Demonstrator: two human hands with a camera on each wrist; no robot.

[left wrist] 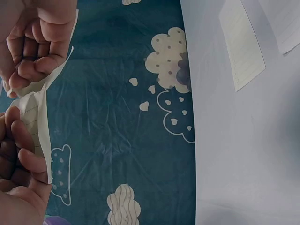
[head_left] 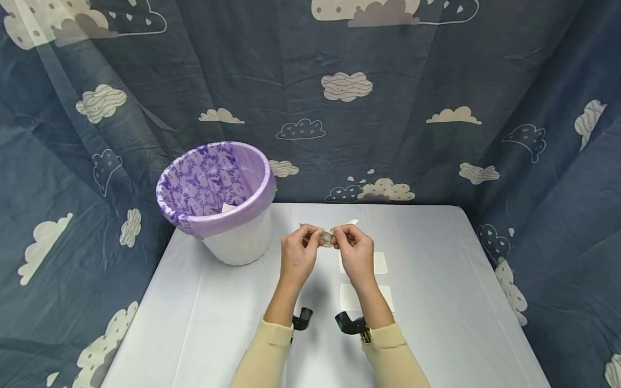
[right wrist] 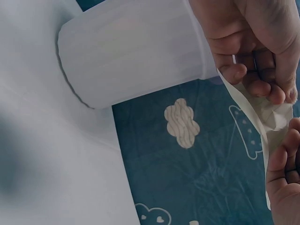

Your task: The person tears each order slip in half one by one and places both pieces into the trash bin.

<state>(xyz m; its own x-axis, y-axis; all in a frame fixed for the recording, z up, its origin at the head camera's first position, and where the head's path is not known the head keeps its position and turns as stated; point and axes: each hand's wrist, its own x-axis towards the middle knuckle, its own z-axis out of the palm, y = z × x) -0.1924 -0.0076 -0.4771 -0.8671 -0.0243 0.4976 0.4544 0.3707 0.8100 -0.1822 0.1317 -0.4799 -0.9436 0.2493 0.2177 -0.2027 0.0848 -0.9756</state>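
Both hands meet above the table's middle, in front of the body, with a cream sheet of lined paper (head_left: 326, 238) between them. My left hand (head_left: 297, 258) pinches one side of it between thumb and fingers. The other side is pinched by my right hand (head_left: 358, 256), close beside the left. In the left wrist view the paper (left wrist: 43, 123) looks creased, with its edge broken near the fingertips; whether it is torn through I cannot tell. In the right wrist view the paper (right wrist: 251, 105) runs behind both hands, and the fingers hide much of it.
A white bin (head_left: 237, 242) with a purple patterned liner (head_left: 204, 178) stands at the back left; a white scrap (head_left: 228, 207) shows inside. Cream paper sheets (head_left: 380, 263) lie on the white table (head_left: 451, 302), partly under the right arm. A cloud-printed dark curtain (head_left: 398, 140) encloses the table.
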